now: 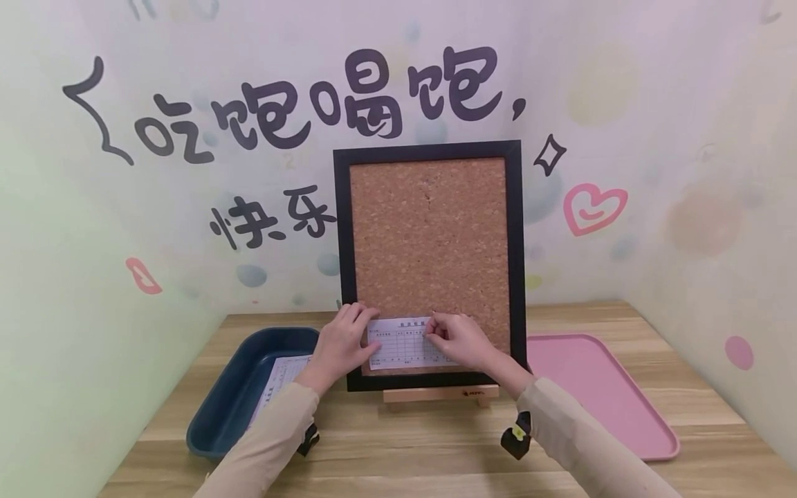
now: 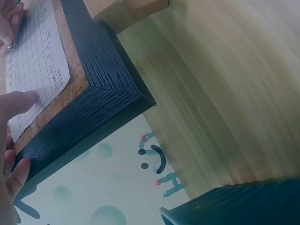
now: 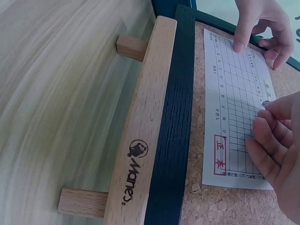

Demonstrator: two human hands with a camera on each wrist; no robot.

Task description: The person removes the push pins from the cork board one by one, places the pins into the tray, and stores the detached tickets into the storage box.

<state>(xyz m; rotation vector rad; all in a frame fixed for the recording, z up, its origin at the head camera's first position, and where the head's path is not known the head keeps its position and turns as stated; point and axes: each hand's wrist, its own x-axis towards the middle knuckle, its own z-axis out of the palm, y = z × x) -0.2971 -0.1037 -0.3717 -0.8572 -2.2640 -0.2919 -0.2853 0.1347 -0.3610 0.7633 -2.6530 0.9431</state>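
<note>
A framed corkboard (image 1: 429,235) stands upright on a small wooden easel (image 3: 140,126). Along its lower part lies a printed paper form (image 1: 398,342) with a table grid and a red stamp (image 3: 219,154). My left hand (image 1: 345,339) is at the form's left end, its thumb (image 2: 21,102) pressing the paper and its fingers over the frame's left side. Between thumb and forefinger, my right hand (image 1: 461,339) pinches a small shiny pushpin (image 3: 266,102) at the form's upper edge, right against the paper. The right hand's other fingers are curled over the form.
On the left, a dark blue tray (image 1: 212,408) holds more printed forms (image 1: 280,380). A flat pink tray (image 1: 610,401) lies to the right of the board. All stand on a wood-grain table (image 1: 398,456), with a decorated wall (image 1: 261,41) behind.
</note>
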